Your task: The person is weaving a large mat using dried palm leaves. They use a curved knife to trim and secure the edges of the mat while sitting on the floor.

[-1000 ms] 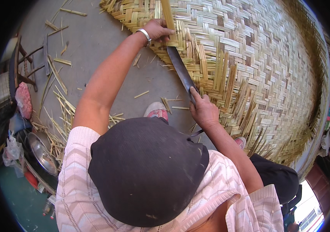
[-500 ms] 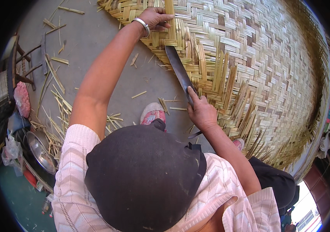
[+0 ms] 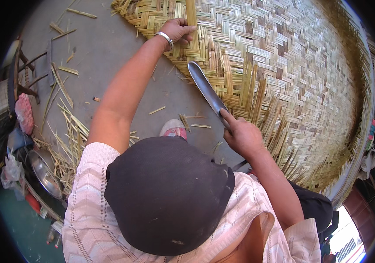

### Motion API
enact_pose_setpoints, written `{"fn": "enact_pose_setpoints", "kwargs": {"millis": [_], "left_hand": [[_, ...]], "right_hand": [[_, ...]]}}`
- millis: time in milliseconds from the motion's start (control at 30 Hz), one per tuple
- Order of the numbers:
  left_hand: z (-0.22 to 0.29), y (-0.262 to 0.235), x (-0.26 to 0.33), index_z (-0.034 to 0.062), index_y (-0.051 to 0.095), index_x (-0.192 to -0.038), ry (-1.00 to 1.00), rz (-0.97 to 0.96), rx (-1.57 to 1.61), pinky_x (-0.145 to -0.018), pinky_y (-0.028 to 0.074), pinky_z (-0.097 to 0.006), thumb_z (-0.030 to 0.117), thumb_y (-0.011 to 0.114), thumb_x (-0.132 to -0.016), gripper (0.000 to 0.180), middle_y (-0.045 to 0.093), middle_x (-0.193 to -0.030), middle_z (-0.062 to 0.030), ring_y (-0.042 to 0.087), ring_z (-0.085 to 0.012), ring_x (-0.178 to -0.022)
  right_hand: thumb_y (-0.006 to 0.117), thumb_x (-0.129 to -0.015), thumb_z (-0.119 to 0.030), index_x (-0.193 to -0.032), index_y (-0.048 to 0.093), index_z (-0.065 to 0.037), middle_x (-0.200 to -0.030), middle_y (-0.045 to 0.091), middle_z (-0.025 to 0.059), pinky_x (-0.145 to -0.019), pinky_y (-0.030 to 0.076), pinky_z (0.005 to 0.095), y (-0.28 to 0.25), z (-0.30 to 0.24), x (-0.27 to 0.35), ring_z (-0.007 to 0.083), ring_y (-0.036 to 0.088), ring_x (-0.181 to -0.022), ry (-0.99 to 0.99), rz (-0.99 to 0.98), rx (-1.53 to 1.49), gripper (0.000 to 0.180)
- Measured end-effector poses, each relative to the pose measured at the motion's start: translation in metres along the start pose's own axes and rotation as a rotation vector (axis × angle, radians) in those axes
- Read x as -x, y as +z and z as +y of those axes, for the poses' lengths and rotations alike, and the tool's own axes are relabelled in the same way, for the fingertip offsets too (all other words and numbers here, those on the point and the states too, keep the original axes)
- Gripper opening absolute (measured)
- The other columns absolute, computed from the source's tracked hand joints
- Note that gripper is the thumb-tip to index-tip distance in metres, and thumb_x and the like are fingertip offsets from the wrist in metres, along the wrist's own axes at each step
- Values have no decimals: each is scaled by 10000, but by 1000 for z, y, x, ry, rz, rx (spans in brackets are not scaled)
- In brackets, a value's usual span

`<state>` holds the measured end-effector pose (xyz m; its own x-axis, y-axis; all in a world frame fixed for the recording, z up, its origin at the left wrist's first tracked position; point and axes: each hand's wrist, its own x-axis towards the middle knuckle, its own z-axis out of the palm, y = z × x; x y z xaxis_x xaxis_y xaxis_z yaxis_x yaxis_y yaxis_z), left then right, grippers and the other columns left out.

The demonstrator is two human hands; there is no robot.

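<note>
We see the left hand (image 3: 179, 30) stretched to the far side, its fingers pinched around an upright bamboo strip (image 3: 191, 17) at the near-left edge of a large woven bamboo mat (image 3: 292, 65). A silver bangle (image 3: 164, 37) sits on that wrist. The right hand (image 3: 242, 136) is closed around the handle of a long curved knife (image 3: 207, 90), forefinger laid along the back of the blade, whose tip points far-left toward the mat's loose, unwoven strip ends (image 3: 257, 94). The mat lies on a grey concrete floor (image 3: 108, 48), spreading far and right. Bamboo offcuts (image 3: 66, 127) litter the floor to the left, near a metal bowl (image 3: 44, 173). A pink shoe (image 3: 174, 129) shows just beside the blade's near end.
</note>
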<state>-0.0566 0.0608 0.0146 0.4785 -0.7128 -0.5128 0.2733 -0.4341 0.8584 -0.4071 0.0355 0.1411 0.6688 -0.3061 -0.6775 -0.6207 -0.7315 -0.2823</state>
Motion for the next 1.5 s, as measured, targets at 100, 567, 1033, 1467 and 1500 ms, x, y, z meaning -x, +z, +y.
{"fn": "enact_pose_setpoints", "kwargs": {"millis": [100, 567, 1033, 1467, 1500], "left_hand": [[-1, 1, -2, 68, 652, -1054, 6, 9, -26, -527, 522, -202, 274, 744, -873, 289, 654, -813, 33, 631, -47, -652], [-10, 1, 1, 86, 664, -1023, 88, -1, 94, -539, 537, -205, 281, 775, -846, 286, 655, -802, 44, 639, -44, -637], [-7, 10, 11, 39, 683, -1010, 201, 47, 86, -555, 551, -229, 176, 776, -837, 239, 679, -780, 4, 644, -76, -602], [-10, 12, 5, 10, 676, -1009, 250, -29, 102, -666, 570, -221, 137, 772, -842, 231, 696, -893, -21, 674, -94, -725], [-10, 12, 6, 10, 674, -1011, 234, -12, 110, -663, 570, -223, 130, 771, -842, 229, 699, -896, -24, 679, -97, -726]], "right_hand": [[607, -832, -206, -1386, 487, -224, -904, 643, 198, -766, 529, 474, -21, 10, 32, 373, 660, -844, -20, -19, -26, 568], [629, -856, -247, -1373, 510, -156, -869, 664, 234, -763, 507, 490, -39, -20, 18, 403, 647, -837, 7, -62, -159, 539], [604, -879, -267, -1382, 517, -175, -858, 674, 217, -757, 516, 486, -23, -35, 12, 392, 661, -804, 82, -22, -29, 518], [506, -908, -241, -1416, 463, -246, -903, 634, 221, -674, 547, 516, 35, -21, -4, 403, 677, -744, 121, 93, 70, 509], [510, -905, -240, -1419, 458, -255, -897, 631, 217, -671, 548, 516, 38, -18, -4, 402, 676, -738, 107, 114, 52, 517]]}}
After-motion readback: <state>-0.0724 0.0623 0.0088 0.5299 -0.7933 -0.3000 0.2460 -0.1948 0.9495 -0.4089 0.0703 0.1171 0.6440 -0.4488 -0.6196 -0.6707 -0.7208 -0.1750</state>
